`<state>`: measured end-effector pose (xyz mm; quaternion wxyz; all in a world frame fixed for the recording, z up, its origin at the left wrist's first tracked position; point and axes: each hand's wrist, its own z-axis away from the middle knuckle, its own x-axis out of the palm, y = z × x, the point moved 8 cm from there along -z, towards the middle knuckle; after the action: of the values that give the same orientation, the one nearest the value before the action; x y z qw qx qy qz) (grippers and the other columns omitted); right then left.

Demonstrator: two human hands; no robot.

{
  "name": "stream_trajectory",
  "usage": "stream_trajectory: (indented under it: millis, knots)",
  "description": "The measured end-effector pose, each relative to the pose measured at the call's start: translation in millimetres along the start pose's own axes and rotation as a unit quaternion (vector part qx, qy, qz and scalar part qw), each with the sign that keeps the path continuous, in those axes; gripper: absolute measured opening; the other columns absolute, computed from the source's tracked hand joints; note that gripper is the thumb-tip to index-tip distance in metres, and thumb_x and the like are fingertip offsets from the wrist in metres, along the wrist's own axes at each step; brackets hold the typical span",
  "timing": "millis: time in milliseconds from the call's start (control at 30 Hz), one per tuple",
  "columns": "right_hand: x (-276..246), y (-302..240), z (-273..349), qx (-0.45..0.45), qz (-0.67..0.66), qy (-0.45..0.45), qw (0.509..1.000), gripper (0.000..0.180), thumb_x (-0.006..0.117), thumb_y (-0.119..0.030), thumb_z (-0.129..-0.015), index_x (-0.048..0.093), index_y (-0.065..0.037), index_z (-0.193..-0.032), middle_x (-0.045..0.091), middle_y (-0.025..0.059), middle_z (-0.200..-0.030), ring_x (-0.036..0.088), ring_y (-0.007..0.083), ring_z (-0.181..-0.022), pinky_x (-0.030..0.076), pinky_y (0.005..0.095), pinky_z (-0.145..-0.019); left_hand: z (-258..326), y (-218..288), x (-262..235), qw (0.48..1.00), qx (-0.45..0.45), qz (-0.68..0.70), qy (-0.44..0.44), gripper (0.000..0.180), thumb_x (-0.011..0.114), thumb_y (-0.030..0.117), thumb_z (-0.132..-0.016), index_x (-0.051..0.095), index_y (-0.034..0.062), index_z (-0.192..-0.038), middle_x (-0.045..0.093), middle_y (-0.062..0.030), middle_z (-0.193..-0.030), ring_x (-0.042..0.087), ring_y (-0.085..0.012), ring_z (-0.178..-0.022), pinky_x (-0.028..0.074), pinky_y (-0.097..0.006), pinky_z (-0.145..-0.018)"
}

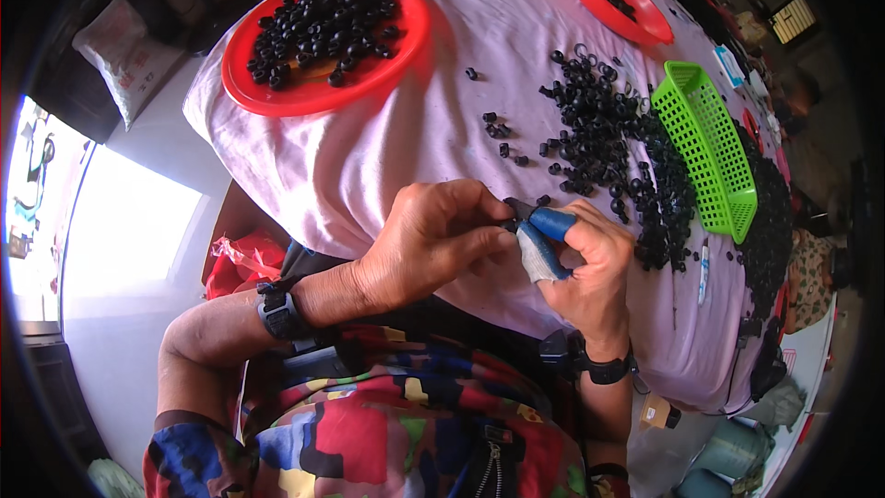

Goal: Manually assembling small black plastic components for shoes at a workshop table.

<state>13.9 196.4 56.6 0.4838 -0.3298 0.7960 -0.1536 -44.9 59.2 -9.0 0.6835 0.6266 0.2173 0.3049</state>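
Observation:
My left hand [429, 235] is closed, pinching a small black part [509, 224] between thumb and fingertips above the table's near edge. Close against it, my right hand [595, 267] is closed too. Blue-and-white covers [544, 254] wrap its thumb and index finger. Between those covered fingertips shows a thin dark blade-like piece [522, 208], touching or nearly touching the black part; its exact kind is too small to tell. Just beyond my hands lies a big heap of small black ring-shaped parts [590, 120], with a few loose ones [498, 129] to its left.
On the pink tablecloth [442, 129], a red plate [235, 83] full of black parts sits far left. Another red plate [645, 29] holds some at the far right. A green perforated basket [705, 152] stands right of the heap, near a pen [704, 275]. A red bag [244, 263] is below left.

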Motion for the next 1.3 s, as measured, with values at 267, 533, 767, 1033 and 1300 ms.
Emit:
stream_trajectory:
  millis: [267,533,767,1033,1300]
  knots:
    - [7.1,7.5,1.7,0.04,-0.026,0.012,0.999,0.015,0.079,0.0,-0.074,0.071,0.0,-0.087,0.065,0.0115,-0.073,0.062,0.029,-0.066,0.05,0.0375,-0.059,-5.7,-4.0,-1.8,0.998,0.034,-0.04,0.025,0.023,0.072,0.007,-0.094,0.067,-0.0057,-0.113,0.074,-0.0061,-0.088,0.068,-0.0079,-0.078,0.056,-0.026,-0.068]
    - [5.7,0.9,-0.6,-0.035,-0.012,0.021,0.999,0.015,0.078,0.001,-0.072,0.069,0.0,-0.084,0.063,0.0102,-0.072,0.06,0.0299,-0.067,0.049,0.0386,-0.061,-7.1,-12.8,-2.4,1.0,-0.015,0.016,0.012,0.024,0.071,0.009,-0.096,0.067,-0.0056,-0.114,0.072,-0.0041,-0.089,0.066,-0.0062,-0.077,0.055,-0.023,-0.067]
    - [5.6,3.9,-0.5,-0.032,-0.034,0.012,0.999,0.015,0.076,0.002,-0.073,0.07,0.0,-0.087,0.065,0.0106,-0.076,0.062,0.0301,-0.07,0.05,0.0385,-0.062,-7.0,-11.1,1.4,0.997,-0.052,0.063,-0.008,0.023,0.07,0.009,-0.097,0.066,-0.006,-0.114,0.072,-0.0044,-0.087,0.066,-0.0069,-0.075,0.055,-0.023,-0.066]
    - [4.2,3.5,0.9,-0.044,-0.023,0.012,0.999,0.021,0.076,0.003,-0.072,0.071,0.0,-0.093,0.066,0.0119,-0.08,0.062,0.0309,-0.072,0.052,0.0392,-0.065,-7.5,-10.0,0.7,0.99,-0.089,0.109,-0.026,0.022,0.069,0.014,-0.098,0.066,-0.0036,-0.11,0.071,-0.0056,-0.09,0.068,-0.0098,-0.078,0.057,-0.024,-0.07]
    - [-0.6,-12.9,-0.9,-0.077,0.034,0.012,0.996,0.025,0.076,0.0,-0.072,0.071,0.003,-0.097,0.068,0.0122,-0.088,0.063,0.0306,-0.078,0.052,0.0394,-0.067,-6.1,-7.5,0.2,0.981,-0.134,0.137,-0.038,0.024,0.065,0.019,-0.098,0.062,0.0005,-0.113,0.074,-0.013,-0.098,0.073,-0.017,-0.083,0.06,-0.028,-0.076]
